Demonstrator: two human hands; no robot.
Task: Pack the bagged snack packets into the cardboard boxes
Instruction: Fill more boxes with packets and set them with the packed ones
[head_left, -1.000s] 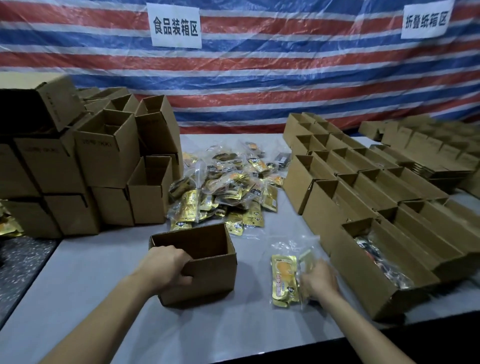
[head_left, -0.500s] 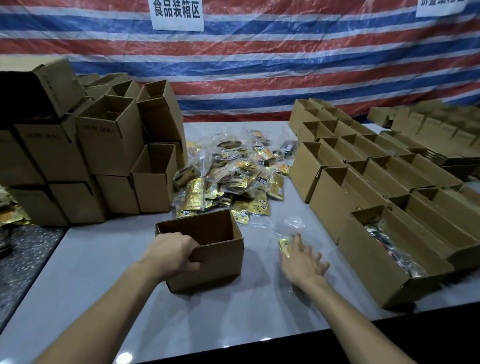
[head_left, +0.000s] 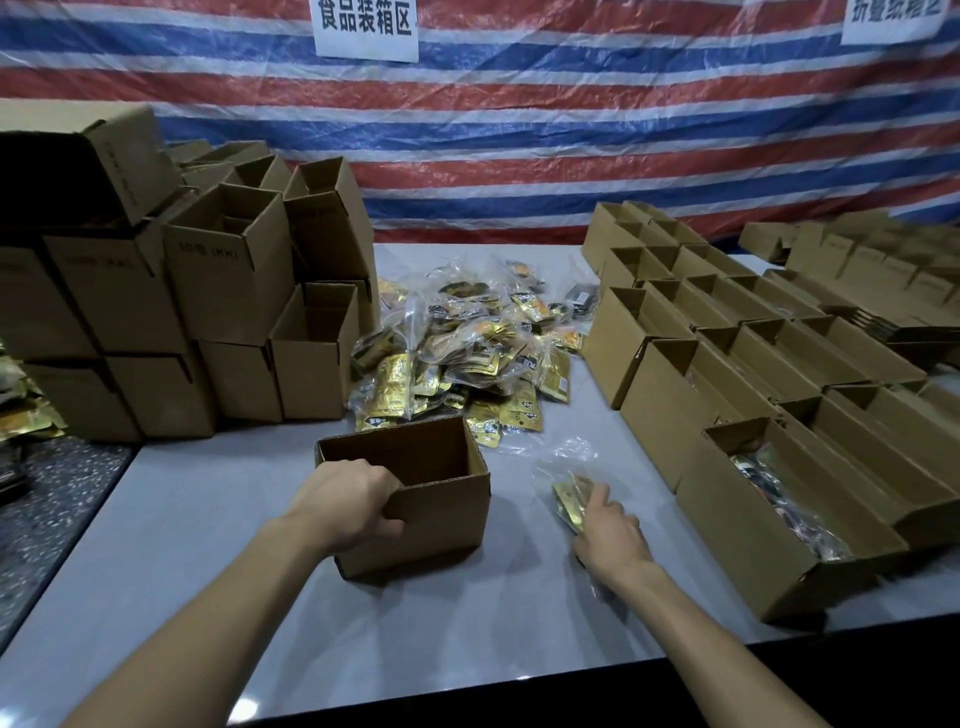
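My left hand (head_left: 345, 501) clutches the near-left wall of the open cardboard box (head_left: 441, 519) on the grey table (head_left: 208, 519). Just right of it, my right hand (head_left: 610, 530) lies on a bagged snack packet (head_left: 569, 493); blur hides whether the fingers grasp it. The packet heap (head_left: 467, 353) sits farther back.

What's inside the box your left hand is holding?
Only bare inner walls of the open box show. The near wall and the left hand gripping its rim hide the bottom, so it may not be empty.
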